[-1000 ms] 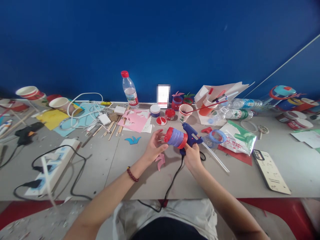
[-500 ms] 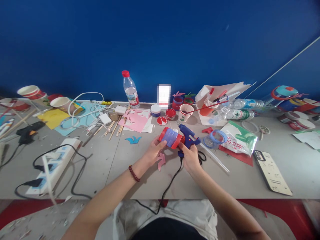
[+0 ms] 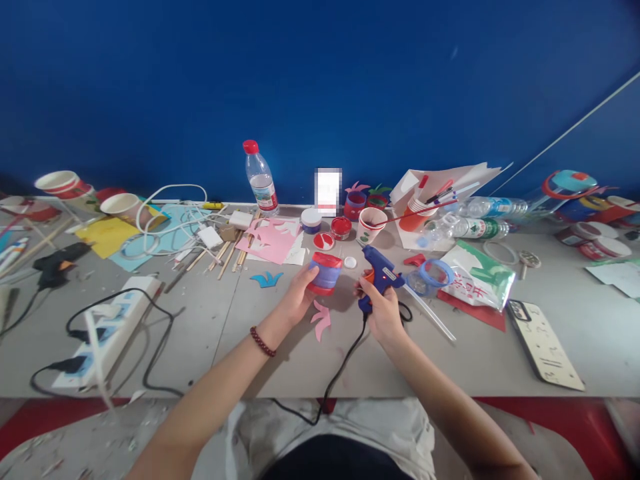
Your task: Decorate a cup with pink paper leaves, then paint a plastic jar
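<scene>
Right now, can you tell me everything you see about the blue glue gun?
The glue gun has a blue, plastic-looking body, a pale label, a small red light and an orange trigger. The right hand grips its handle above the table. Its metal-looking nozzle points forward and left. A black cord runs from the handle's bottom past the table's edge.

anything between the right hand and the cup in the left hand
Nothing visible blocks the gap from the right hand, holding the glue gun, to the cup; a small white disc lies just beyond that gap.
</scene>
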The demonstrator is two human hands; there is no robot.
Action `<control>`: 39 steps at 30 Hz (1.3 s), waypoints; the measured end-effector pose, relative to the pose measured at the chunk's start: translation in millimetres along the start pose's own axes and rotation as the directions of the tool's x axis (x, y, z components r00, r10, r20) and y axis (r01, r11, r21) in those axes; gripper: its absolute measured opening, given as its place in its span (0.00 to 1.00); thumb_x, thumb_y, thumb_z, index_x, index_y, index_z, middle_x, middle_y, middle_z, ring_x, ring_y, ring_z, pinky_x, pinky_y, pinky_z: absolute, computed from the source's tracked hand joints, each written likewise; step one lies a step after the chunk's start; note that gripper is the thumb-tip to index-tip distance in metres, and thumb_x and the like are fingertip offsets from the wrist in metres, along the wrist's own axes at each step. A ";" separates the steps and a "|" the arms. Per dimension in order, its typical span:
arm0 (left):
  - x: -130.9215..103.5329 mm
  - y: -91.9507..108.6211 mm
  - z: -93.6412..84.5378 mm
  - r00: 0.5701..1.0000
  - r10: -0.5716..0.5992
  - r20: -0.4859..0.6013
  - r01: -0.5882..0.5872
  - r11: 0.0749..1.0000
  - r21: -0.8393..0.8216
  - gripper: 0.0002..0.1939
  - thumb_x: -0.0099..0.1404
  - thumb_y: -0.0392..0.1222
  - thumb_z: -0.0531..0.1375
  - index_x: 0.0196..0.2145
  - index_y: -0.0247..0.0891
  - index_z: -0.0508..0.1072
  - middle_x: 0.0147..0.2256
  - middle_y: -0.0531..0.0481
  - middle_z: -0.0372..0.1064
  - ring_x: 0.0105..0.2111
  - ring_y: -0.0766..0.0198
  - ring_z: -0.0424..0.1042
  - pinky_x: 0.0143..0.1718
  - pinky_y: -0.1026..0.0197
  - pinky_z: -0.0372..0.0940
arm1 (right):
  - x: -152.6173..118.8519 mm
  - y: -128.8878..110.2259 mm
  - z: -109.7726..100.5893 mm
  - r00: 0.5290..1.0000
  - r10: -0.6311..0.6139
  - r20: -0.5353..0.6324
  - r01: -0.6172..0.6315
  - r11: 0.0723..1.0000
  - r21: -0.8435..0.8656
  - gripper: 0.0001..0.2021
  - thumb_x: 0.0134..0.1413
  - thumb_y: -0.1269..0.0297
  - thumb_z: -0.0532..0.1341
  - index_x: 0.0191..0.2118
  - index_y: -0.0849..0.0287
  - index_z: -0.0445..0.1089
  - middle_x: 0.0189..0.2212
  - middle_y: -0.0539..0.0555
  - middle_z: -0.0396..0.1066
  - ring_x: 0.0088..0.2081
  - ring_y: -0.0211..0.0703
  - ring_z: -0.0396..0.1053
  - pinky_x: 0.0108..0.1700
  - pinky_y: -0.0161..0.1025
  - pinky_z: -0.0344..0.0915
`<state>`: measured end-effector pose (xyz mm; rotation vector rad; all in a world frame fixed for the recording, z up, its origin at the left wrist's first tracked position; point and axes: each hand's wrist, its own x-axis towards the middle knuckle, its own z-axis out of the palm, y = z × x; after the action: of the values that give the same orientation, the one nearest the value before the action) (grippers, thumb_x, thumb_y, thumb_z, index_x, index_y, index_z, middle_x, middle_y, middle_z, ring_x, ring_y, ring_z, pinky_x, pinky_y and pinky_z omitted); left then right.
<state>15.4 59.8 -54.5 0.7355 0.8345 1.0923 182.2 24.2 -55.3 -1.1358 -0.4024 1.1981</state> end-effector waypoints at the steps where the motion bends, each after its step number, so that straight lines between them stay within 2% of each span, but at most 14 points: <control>1: 0.6 -0.1 -0.5 1.000 -0.005 -0.018 0.005 1.000 -0.016 0.21 0.54 0.57 0.68 0.40 0.39 0.77 0.41 0.45 0.78 0.41 0.56 0.77 0.39 0.58 0.71 | -1.1 -1.0 0.7 1.000 -0.002 0.022 0.001 1.000 0.007 0.20 0.31 0.61 0.76 0.34 0.59 0.72 0.27 0.47 0.73 0.26 0.34 0.71 0.28 0.32 0.67; 5: 3.4 -0.1 -2.0 0.996 -0.036 -0.084 0.027 0.995 -0.098 0.21 0.53 0.57 0.69 0.37 0.38 0.77 0.38 0.46 0.78 0.40 0.58 0.77 0.42 0.58 0.71 | -5.9 -3.8 2.9 0.990 -0.039 0.134 0.043 0.999 -0.023 0.19 0.36 0.59 0.74 0.35 0.59 0.72 0.32 0.50 0.74 0.25 0.36 0.70 0.25 0.33 0.66; 8: 4.3 1.6 -1.8 0.996 -0.038 -0.080 0.027 0.991 -0.133 0.23 0.53 0.58 0.69 0.38 0.37 0.77 0.39 0.46 0.79 0.39 0.58 0.77 0.46 0.57 0.70 | -7.6 -2.8 1.3 0.971 -0.084 0.223 0.107 0.990 -0.094 0.15 0.42 0.59 0.72 0.36 0.59 0.71 0.33 0.51 0.75 0.20 0.32 0.66 0.24 0.34 0.65; 12: 4.3 3.4 -1.3 0.996 -0.029 -0.084 0.018 0.991 -0.134 0.28 0.49 0.62 0.70 0.40 0.37 0.77 0.39 0.45 0.78 0.38 0.58 0.77 0.48 0.54 0.70 | -9.4 -0.9 -2.0 0.953 -0.101 0.286 0.152 0.974 -0.165 0.14 0.46 0.57 0.70 0.35 0.59 0.71 0.27 0.50 0.75 0.17 0.31 0.62 0.23 0.34 0.63; 15: 4.2 3.4 -2.1 0.995 0.016 -0.100 -0.024 0.997 -0.075 0.30 0.48 0.63 0.70 0.40 0.37 0.76 0.40 0.44 0.77 0.40 0.56 0.77 0.49 0.52 0.69 | -11.1 -1.7 -2.8 0.952 -0.096 0.290 0.150 0.974 -0.171 0.15 0.45 0.54 0.70 0.33 0.59 0.72 0.22 0.50 0.73 0.17 0.33 0.62 0.23 0.35 0.63; 19: 3.4 5.4 -1.7 0.993 0.066 -0.095 -0.064 0.998 0.028 0.29 0.47 0.60 0.71 0.41 0.37 0.75 0.38 0.46 0.76 0.41 0.56 0.75 0.46 0.53 0.69 | -11.1 -2.9 -4.0 0.946 -0.088 0.313 0.139 0.980 -0.145 0.15 0.44 0.52 0.70 0.30 0.59 0.72 0.25 0.51 0.75 0.16 0.31 0.61 0.22 0.35 0.62; 25: -2.5 10.0 7.7 0.975 0.172 -0.144 -0.126 0.951 0.284 0.26 0.46 0.50 0.72 0.41 0.37 0.75 0.38 0.46 0.76 0.39 0.58 0.74 0.40 0.58 0.69 | -12.2 -2.1 -12.6 0.945 -0.219 0.244 0.294 0.895 -0.336 0.12 0.48 0.54 0.68 0.29 0.58 0.75 0.24 0.52 0.74 0.24 0.39 0.68 0.28 0.37 0.68; 27: -4.9 8.9 11.0 0.975 0.190 -0.118 -0.137 0.925 0.355 0.23 0.46 0.48 0.72 0.38 0.37 0.75 0.37 0.47 0.76 0.37 0.58 0.74 0.39 0.58 0.69 | -14.9 -3.3 -15.2 0.931 -0.234 0.281 0.328 0.873 -0.362 0.12 0.46 0.56 0.69 0.35 0.57 0.76 0.27 0.52 0.75 0.26 0.41 0.70 0.29 0.38 0.69; 28: -5.8 7.8 12.2 0.976 0.189 -0.104 -0.139 0.919 0.370 0.22 0.46 0.48 0.72 0.38 0.37 0.74 0.36 0.47 0.75 0.36 0.58 0.73 0.38 0.58 0.69 | -16.3 -4.2 -16.0 0.913 -0.240 0.331 0.356 0.865 -0.354 0.14 0.46 0.57 0.69 0.40 0.56 0.76 0.32 0.54 0.77 0.29 0.43 0.72 0.31 0.39 0.71; 30: -6.8 4.9 13.6 0.980 0.180 -0.084 -0.137 0.919 0.369 0.23 0.44 0.47 0.72 0.37 0.37 0.74 0.36 0.47 0.75 0.36 0.58 0.73 0.37 0.58 0.69 | -18.2 -5.3 -16.7 0.848 -0.268 0.457 0.437 0.842 -0.317 0.21 0.47 0.60 0.69 0.50 0.53 0.74 0.47 0.58 0.76 0.40 0.48 0.75 0.39 0.43 0.74; 32: -6.9 1.6 13.7 0.981 0.181 -0.075 -0.143 0.923 0.357 0.23 0.42 0.45 0.72 0.37 0.37 0.75 0.36 0.47 0.76 0.36 0.58 0.73 0.36 0.59 0.69 | -18.3 -5.0 -16.8 0.776 -0.318 0.545 0.528 0.800 -0.285 0.20 0.47 0.62 0.68 0.50 0.52 0.74 0.58 0.60 0.69 0.52 0.55 0.72 0.45 0.47 0.74; 35: -6.5 -3.0 12.9 0.980 0.185 -0.072 -0.149 0.923 0.354 0.21 0.43 0.44 0.72 0.36 0.37 0.75 0.34 0.48 0.75 0.34 0.59 0.72 0.36 0.60 0.67 | -15.3 -2.5 -17.2 0.695 -0.399 0.598 0.649 0.706 -0.283 0.17 0.46 0.65 0.69 0.45 0.53 0.77 0.61 0.59 0.66 0.63 0.61 0.61 0.56 0.55 0.68; 37: -6.5 -5.3 12.9 0.981 0.175 -0.086 -0.136 0.930 0.341 0.20 0.44 0.45 0.72 0.36 0.37 0.75 0.34 0.49 0.75 0.33 0.61 0.72 0.35 0.61 0.67 | -13.1 -1.4 -17.6 0.649 -0.441 0.620 0.716 0.631 -0.300 0.18 0.46 0.67 0.68 0.47 0.52 0.77 0.59 0.59 0.69 0.66 0.60 0.57 0.63 0.59 0.59; 39: -7.0 -6.4 14.0 0.983 0.152 -0.108 -0.111 0.943 0.314 0.19 0.45 0.45 0.72 0.35 0.37 0.75 0.32 0.50 0.75 0.31 0.62 0.72 0.34 0.61 0.67 | -11.8 -1.6 -17.8 0.604 -0.474 0.641 0.772 0.549 -0.321 0.19 0.47 0.68 0.67 0.48 0.52 0.76 0.59 0.58 0.69 0.66 0.59 0.57 0.66 0.60 0.53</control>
<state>28.7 49.9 -51.5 0.9997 1.0961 1.1522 192.2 5.6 -58.1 -1.0000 -1.5518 0.6488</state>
